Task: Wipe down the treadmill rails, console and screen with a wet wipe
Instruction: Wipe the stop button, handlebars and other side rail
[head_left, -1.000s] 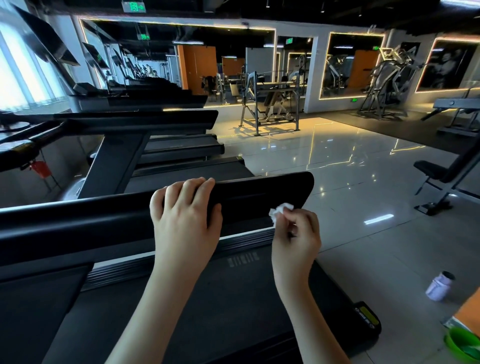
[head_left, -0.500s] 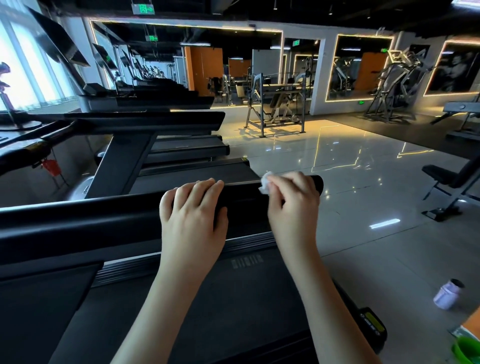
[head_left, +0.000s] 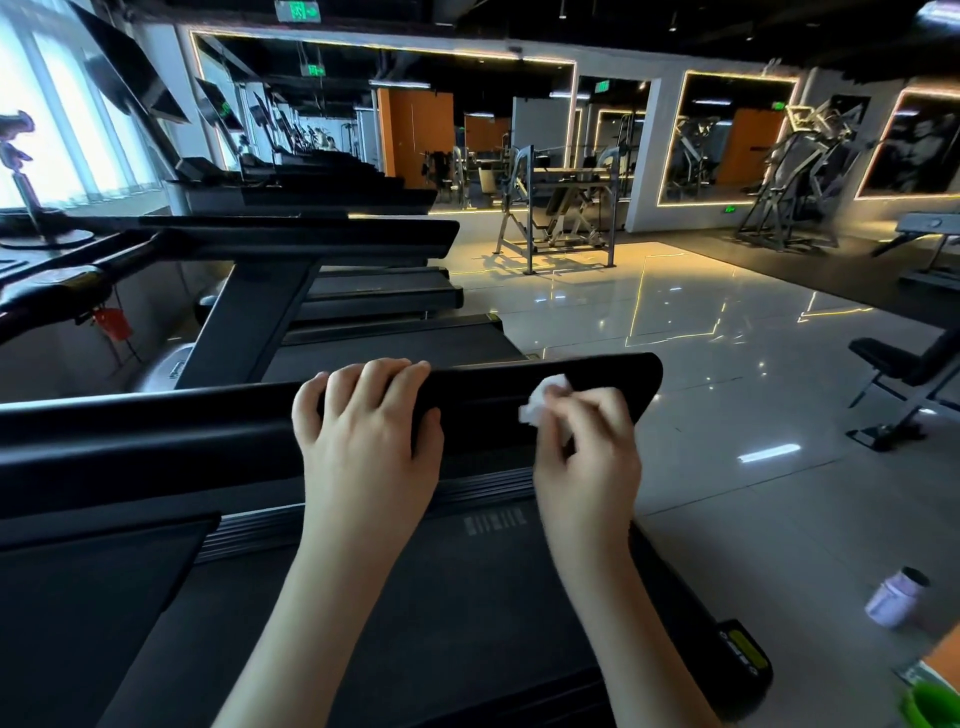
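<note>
A black treadmill side rail (head_left: 171, 441) runs across the lower middle of the view and ends in a rounded tip at the right. My left hand (head_left: 363, 436) grips the rail, fingers curled over its top edge. My right hand (head_left: 587, 447) pinches a small crumpled white wet wipe (head_left: 543, 400) and holds it against the near face of the rail, close to the tip. The treadmill belt (head_left: 415, 597) lies below my arms. The console and screen of this treadmill are out of view.
More treadmills (head_left: 311, 244) stand in a row behind the rail at left. A pale lilac bottle (head_left: 893, 597) stands on the glossy tiled floor at lower right, near a green container (head_left: 930, 706). A bench (head_left: 914, 374) and weight machines (head_left: 561, 208) stand further off.
My right hand rose with the wipe to the rail's top edge, then came down onto its near face. My left hand has kept its grip on the rail.
</note>
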